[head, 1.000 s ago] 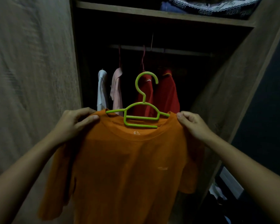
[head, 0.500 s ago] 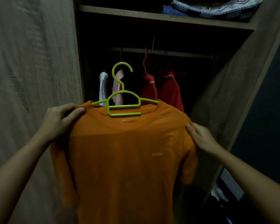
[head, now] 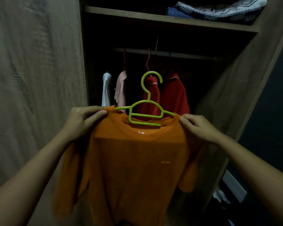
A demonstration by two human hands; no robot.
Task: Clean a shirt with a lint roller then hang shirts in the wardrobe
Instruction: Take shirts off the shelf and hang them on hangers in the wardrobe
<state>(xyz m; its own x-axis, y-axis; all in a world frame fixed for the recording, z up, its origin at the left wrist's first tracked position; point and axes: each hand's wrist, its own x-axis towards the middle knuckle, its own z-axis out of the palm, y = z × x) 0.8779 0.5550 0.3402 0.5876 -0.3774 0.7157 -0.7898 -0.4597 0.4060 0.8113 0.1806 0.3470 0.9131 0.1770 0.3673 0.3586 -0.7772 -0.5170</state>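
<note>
- Holding the orange shirt [head: 134,160] up before the open wardrobe [head: 227,103], you have it in the middle of your view, its body falling toward 6 o'clock.
- Your left hand [head: 82,121] pinches the shoulder at the shirt's 10 o'clock corner, thumb on top and fingers curled under the cloth.
- Your right hand [head: 198,128] grips the other shoulder at 2 o'clock, fingers curled over the fabric.
- It is a plain short-sleeved tee with a round ribbed neck. A small pale mark sits just under the collar, and a tiny emblem shows on the chest toward 3 o'clock.
- Both sleeves hang limp, the body drops in soft folds, and the hem runs out of view.
- A lime-green hanger [head: 145,115] sits in the neck. Its arms pass under the shoulders and its two crossbars show in the opening.
- The hanger's hook points to 12 o'clock, below the rail [head: 178,54] and apart from it.
- Two red shirts [head: 173,95] hang from that rail just behind the hook.
- At their 9 o'clock side hang a pink garment [head: 121,88] and then a white garment [head: 106,88].
- A shelf [head: 170,20] crosses above the rail, with a folded patterned textile [head: 227,8] on it at 1 o'clock.
- A wood-grain door [head: 36,79] fills your 9 o'clock side.
</note>
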